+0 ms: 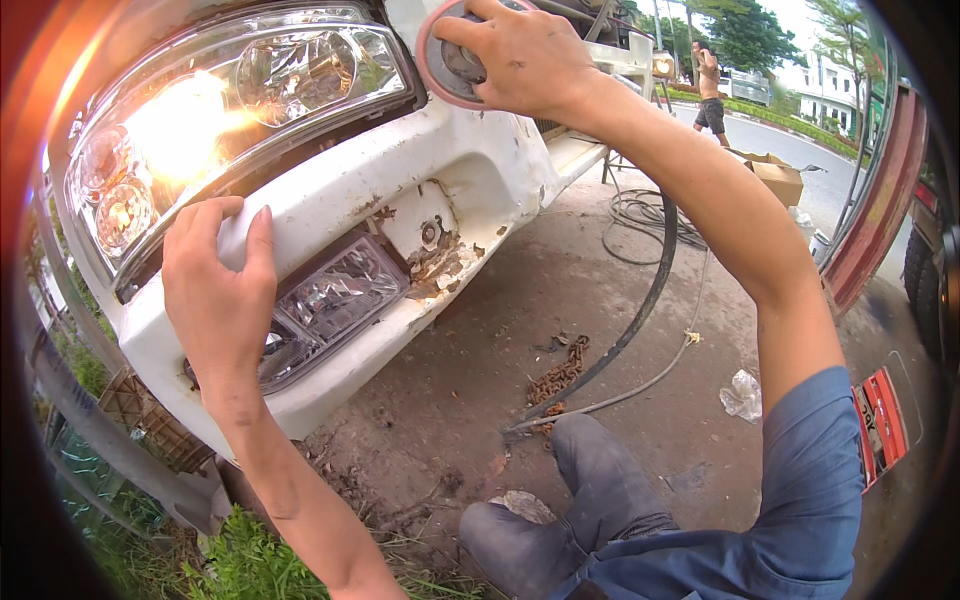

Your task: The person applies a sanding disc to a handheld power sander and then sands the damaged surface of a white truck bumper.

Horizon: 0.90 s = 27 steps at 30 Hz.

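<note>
My right hand (535, 55) grips a round sanding disc (433, 68) with a pinkish-red rim and a dark middle. The disc lies against the white bumper (365, 170) of a truck, at the headlight's right end. Part of it is hidden by my fingers and the picture's top edge. My left hand (222, 290) rests on the bumper's upper ledge, fingers laid over it and thumb apart. Above that hand shines the large headlight (240, 110), sunlight glaring in its lens. Below the ledge sits a rectangular lamp (345, 285); beside it the paint is chipped and rusty (440, 265).
A black hose (655, 290) and a thinner cable (650, 380) cross the ground near a rusty chain (560, 375). Crumpled plastic (742, 395) and a cardboard box (775, 180) lie to the right. Another person (709, 90) stands beyond, near the road. Metal poles (120, 430) flank the bumper's left.
</note>
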{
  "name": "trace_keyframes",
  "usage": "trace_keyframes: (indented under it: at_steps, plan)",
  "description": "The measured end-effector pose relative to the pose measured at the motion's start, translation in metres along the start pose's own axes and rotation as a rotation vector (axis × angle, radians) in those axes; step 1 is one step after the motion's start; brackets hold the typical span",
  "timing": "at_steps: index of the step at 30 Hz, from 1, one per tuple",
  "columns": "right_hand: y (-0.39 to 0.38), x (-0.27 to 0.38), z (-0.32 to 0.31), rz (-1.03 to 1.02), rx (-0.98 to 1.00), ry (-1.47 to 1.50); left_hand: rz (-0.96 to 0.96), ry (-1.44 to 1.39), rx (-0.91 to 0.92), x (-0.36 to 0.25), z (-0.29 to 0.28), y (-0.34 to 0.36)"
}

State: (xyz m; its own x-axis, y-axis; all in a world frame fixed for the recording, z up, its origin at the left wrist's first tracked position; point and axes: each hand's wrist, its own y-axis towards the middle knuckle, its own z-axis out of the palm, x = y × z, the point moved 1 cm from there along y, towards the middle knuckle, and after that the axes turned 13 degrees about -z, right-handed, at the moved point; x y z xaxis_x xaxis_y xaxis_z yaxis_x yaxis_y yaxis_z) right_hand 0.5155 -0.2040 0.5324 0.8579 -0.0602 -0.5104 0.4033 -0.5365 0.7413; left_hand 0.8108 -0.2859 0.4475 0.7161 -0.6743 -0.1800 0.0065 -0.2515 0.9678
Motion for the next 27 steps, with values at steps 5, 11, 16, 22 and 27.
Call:
trace_keyframes:
  at_steps: [5, 11, 16, 22, 27]
  plan:
    - [-0.009, -0.010, 0.013, -0.185, -0.255, -0.069, 0.072, -0.003, -0.032, 0.000, 0.000, 0.001]
    - [-0.007, -0.003, -0.003, 0.011, -0.011, 0.020, -0.062, -0.004, 0.046, -0.003, -0.001, 0.001]
    - [-0.015, -0.010, 0.014, -0.256, -0.220, -0.090, -0.070, -0.028, 0.035, -0.004, -0.002, 0.001]
    - [-0.015, -0.022, 0.031, -0.195, -0.204, -0.176, -0.056, -0.044, 0.020, -0.007, 0.001, 0.001]
    - [-0.020, -0.010, 0.031, -0.155, -0.153, -0.122, -0.075, -0.046, 0.012, -0.004, 0.001, 0.002]
